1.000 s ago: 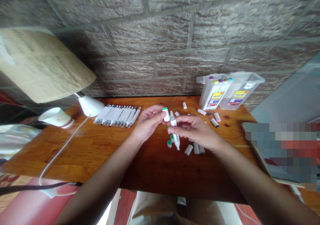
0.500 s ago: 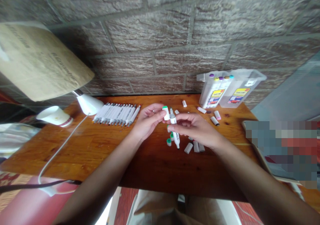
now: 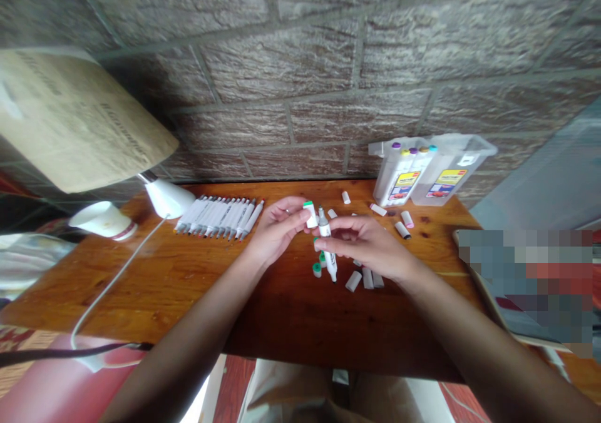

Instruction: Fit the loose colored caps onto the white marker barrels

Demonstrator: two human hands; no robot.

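My left hand (image 3: 280, 228) pinches a white marker cap with a green end (image 3: 310, 214) between thumb and fingers. Just to its right, my right hand (image 3: 359, 238) grips a white double-ended marker (image 3: 330, 261) with both tips bare. The marker stands nearly upright, its grey upper tip close beside the cap. Below my hands, a few green-topped caps (image 3: 317, 270) stand on the wooden table (image 3: 197, 291), partly covered by the marker. Several white and grey caps (image 3: 354, 280) lie under my right hand, some hidden by it.
A row of uncapped markers (image 3: 220, 216) lies at the left, beside a white lamp base (image 3: 169, 196) and a paper cup (image 3: 104, 219). At the back right stands a clear plastic case (image 3: 441, 166) with several capped markers. Loose caps (image 3: 402, 229) lie before it.
Both hands keep their grips on the cap and the marker, almost in place. The whole view has shifted slightly.
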